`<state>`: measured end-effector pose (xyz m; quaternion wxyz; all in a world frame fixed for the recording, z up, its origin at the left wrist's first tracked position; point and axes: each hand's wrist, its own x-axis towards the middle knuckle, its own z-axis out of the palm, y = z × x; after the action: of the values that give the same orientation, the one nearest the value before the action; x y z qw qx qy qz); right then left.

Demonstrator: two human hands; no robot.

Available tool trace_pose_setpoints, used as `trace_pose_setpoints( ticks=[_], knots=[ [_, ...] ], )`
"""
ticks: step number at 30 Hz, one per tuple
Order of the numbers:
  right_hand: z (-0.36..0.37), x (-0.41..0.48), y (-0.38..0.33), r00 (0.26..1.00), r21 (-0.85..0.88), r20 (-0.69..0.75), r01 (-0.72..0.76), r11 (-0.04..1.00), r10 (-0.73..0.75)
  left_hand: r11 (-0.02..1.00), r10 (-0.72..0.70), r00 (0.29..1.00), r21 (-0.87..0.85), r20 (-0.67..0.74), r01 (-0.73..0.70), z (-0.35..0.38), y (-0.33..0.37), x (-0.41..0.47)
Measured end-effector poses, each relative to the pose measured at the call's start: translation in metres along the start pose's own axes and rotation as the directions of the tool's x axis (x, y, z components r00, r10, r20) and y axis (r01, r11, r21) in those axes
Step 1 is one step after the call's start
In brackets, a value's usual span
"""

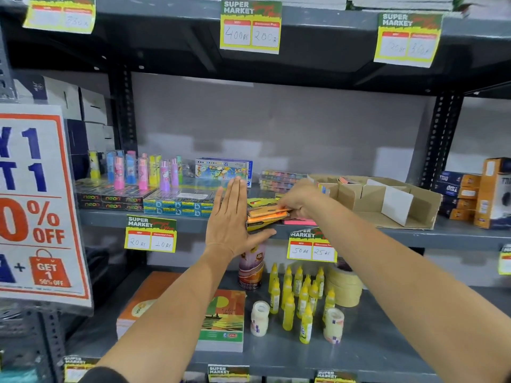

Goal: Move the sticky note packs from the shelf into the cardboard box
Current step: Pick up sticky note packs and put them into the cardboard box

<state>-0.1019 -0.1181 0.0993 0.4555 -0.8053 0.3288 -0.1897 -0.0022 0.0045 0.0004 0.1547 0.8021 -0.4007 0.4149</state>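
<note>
A small stack of sticky note packs [266, 215], orange and yellow-green, sits at the front edge of the middle shelf [193, 223]. My left hand [231, 217] is flat with fingers straight, pressed against the stack's left side, thumb under its front. My right hand [297, 199] reaches in from the right and pinches the top orange pack. A pink pack [300, 222] lies flat beneath that hand. The cardboard box [387, 201], with dividers, stands just right of the stack on the same shelf.
Left of the stack lie flat neon and blue boxes [177, 204] with coloured erasers standing on them. A crayon box [222, 170] stands behind. Orange boxes [481, 194] fill the right end. Glue bottles [298, 297], tape rolls and notebooks sit on the lower shelf.
</note>
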Motion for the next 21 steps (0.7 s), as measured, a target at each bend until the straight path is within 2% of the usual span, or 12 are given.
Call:
trace_pose_setpoints(
  ticks=[2,3,5,6,8,10,12,13,15,18,21],
  knots=[
    [0.006,-0.001,-0.004,0.990,-0.206,-0.072,0.101,0.973,-0.118,1.000,-0.006,1.000,0.000,0.005,0.006,0.000,0.000,0.000],
    [0.010,-0.001,-0.005,0.978,-0.347,-0.090,0.147,0.926,-0.188,1.000,-0.007,1.000,-0.003,0.005,0.008,0.001,0.000,0.000],
    [0.016,-0.004,-0.005,0.936,-0.629,-0.126,0.181,0.756,-0.329,1.000,-0.006,1.000,-0.009,0.002,0.006,0.001,0.000,0.000],
    [0.019,-0.006,-0.004,0.921,-0.691,-0.109,0.200,0.694,-0.374,1.000,-0.003,1.000,-0.010,-0.002,0.003,0.001,-0.001,0.000],
    [0.017,-0.008,0.000,0.913,-0.731,0.009,0.285,0.620,-0.409,1.000,0.009,1.000,-0.009,-0.009,-0.010,0.002,-0.001,0.000],
    [0.006,-0.018,0.003,0.890,-0.692,0.145,0.403,0.598,-0.433,1.000,0.015,1.000,-0.008,-0.013,-0.016,0.002,-0.002,0.000],
    [-0.007,-0.028,0.004,0.822,-0.595,0.292,0.557,0.580,-0.489,1.000,0.017,1.000,-0.022,-0.018,-0.017,0.003,-0.003,0.000],
    [-0.011,-0.032,0.004,0.778,-0.572,0.363,0.621,0.537,-0.513,0.999,0.016,1.000,-0.034,-0.019,-0.017,0.004,-0.003,0.000],
    [-0.012,-0.035,0.006,0.698,-0.599,0.459,0.700,0.389,-0.549,0.999,0.019,1.000,-0.033,-0.007,-0.019,0.006,-0.005,0.000],
    [-0.002,-0.035,0.012,0.626,-0.703,0.507,0.698,0.136,-0.592,0.999,0.020,1.000,-0.040,0.011,-0.019,0.009,-0.006,0.000],
    [0.002,-0.036,0.019,0.581,-0.754,0.494,0.657,0.015,-0.647,0.997,0.015,1.000,-0.073,0.000,-0.015,0.008,-0.005,0.000]
  ],
)
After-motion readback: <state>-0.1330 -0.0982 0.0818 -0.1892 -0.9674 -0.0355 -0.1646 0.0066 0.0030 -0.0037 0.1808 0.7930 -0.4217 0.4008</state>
